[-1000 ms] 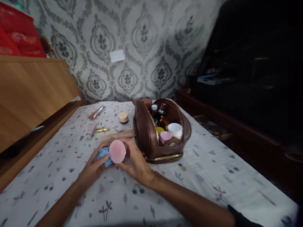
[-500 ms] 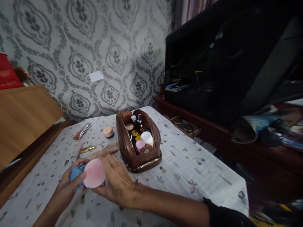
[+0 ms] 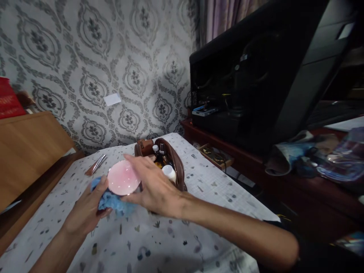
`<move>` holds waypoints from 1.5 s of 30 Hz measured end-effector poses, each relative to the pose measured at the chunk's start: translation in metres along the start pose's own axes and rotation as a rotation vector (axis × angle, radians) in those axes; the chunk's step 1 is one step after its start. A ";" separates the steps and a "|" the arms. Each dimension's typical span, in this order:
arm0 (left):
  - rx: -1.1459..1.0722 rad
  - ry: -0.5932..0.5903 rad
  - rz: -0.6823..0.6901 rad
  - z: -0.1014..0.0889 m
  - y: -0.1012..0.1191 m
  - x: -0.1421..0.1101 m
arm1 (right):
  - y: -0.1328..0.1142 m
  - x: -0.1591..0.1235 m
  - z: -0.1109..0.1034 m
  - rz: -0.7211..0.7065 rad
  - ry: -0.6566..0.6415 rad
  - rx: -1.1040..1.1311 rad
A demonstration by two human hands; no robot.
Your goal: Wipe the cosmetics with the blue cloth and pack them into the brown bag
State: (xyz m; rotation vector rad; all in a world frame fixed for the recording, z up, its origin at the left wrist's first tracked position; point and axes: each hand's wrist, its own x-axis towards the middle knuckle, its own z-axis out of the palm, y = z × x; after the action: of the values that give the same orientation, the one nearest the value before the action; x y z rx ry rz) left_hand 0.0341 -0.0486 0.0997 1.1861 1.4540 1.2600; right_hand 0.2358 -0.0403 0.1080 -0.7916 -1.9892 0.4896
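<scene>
While left hand point(image 3: 87, 208) clutches blue cloth point(image 3: 113, 203), pink disc point(image 3: 124, 177) between hands, right hand point(image 3: 156, 189) half-curled, gripping it.

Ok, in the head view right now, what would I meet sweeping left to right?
Bright red package → slim pinkish-silver tube → glossy round pink object → open brown leather bag → shallow wooden tray → crumpled clear plastic.

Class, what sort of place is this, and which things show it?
Probably a room in a home: there is patterned wallpaper, a purple curtain and a printed cloth under a brown bag.
</scene>
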 end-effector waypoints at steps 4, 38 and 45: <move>0.078 -0.262 0.132 0.025 0.017 0.006 | 0.022 0.015 -0.029 0.211 0.076 0.178; 0.805 -0.368 1.021 0.035 -0.006 0.036 | 0.125 0.100 0.016 0.291 -0.529 -0.835; 0.788 -0.373 1.034 0.035 -0.009 0.036 | 0.121 0.096 0.005 0.253 -0.570 -0.764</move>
State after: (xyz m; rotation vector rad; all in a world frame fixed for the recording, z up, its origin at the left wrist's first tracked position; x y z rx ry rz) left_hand 0.0602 -0.0072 0.0858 2.7667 1.0462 0.9418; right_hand 0.2357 0.1134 0.0890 -1.5126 -2.6639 0.0672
